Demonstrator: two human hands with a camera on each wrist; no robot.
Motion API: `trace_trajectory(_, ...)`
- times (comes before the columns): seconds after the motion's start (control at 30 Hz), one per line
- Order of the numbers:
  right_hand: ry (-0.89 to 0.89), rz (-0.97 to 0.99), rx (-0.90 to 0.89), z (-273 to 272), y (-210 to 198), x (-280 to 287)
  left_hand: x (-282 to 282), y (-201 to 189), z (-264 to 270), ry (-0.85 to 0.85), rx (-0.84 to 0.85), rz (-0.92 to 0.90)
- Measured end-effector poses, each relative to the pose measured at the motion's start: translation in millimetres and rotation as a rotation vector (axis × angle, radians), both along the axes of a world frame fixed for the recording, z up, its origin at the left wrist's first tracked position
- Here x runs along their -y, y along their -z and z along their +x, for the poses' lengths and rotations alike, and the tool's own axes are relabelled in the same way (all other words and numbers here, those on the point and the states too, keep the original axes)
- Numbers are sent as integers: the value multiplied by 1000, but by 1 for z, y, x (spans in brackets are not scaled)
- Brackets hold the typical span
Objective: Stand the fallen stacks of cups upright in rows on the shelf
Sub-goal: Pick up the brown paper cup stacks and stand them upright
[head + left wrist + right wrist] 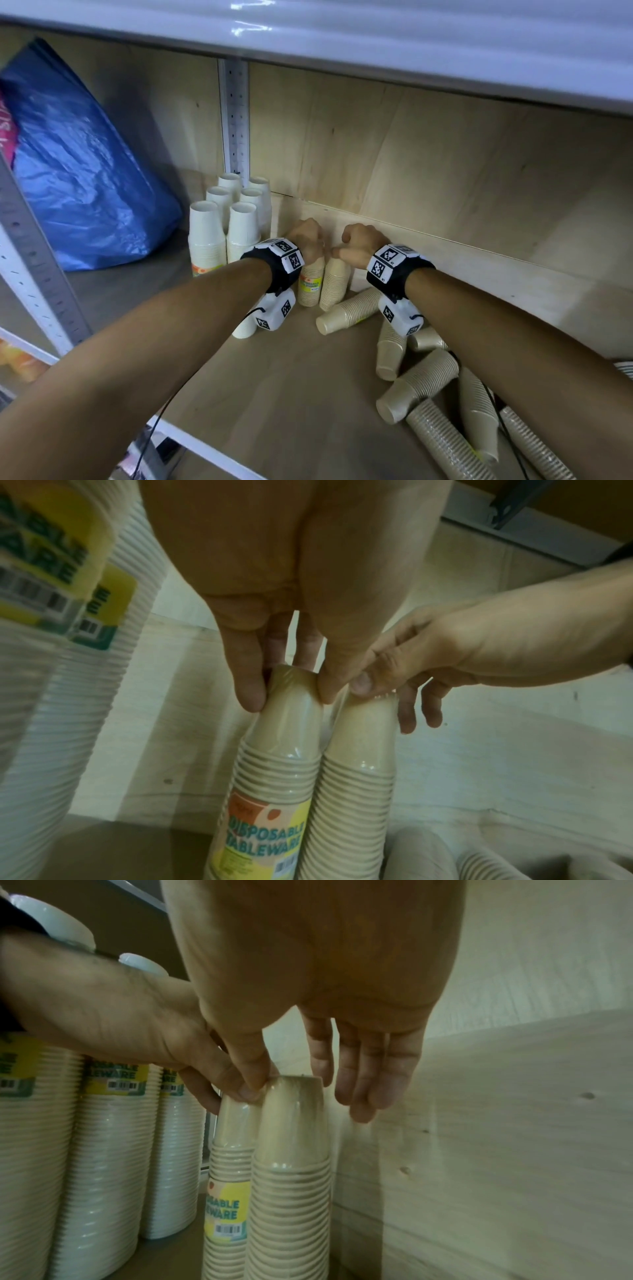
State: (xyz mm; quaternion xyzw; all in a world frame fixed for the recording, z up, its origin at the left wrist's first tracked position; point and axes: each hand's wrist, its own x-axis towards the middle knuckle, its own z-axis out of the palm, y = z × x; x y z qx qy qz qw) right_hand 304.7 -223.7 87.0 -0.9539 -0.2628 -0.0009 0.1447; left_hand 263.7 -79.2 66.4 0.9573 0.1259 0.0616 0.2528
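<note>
Two beige cup stacks stand side by side near the wooden back wall. My left hand [306, 236] [291, 693] pinches the top of the labelled beige stack [311, 284] [274, 791] between thumb and fingers. My right hand [359, 243] [294, 1085] holds the top of the plain beige stack [334, 284] [291, 1191], thumb on its near edge and fingers hanging down behind it. Both hands' thumbs meet between the two tops. Several more beige stacks [418, 387] lie fallen at the right, one [349, 310] just behind my right wrist.
Several white cup stacks [207, 233] [109, 1150] stand upright in two rows left of the beige pair. A blue plastic bag [78, 178] fills the far left. The upper shelf [376, 41] hangs low overhead. The white front edge [205, 448] of the shelf runs below my left forearm.
</note>
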Motion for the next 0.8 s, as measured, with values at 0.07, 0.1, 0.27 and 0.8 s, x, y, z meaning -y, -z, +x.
trace_trajectory(0.07,-2,4,2,-1,-2,0,-1,0,0,0,8,0)
trace_trajectory(0.1,-10,6,-4,-1,-2,0,-2,0,0,-1,-2,8)
trace_trajectory(0.27,-66,7,-40,-3,0,-4,-4,2,1,-4,18,39)
trace_trajectory(0.8,-48,-20,-88,-3,-2,-13,-1,4,4,-29,39,96)
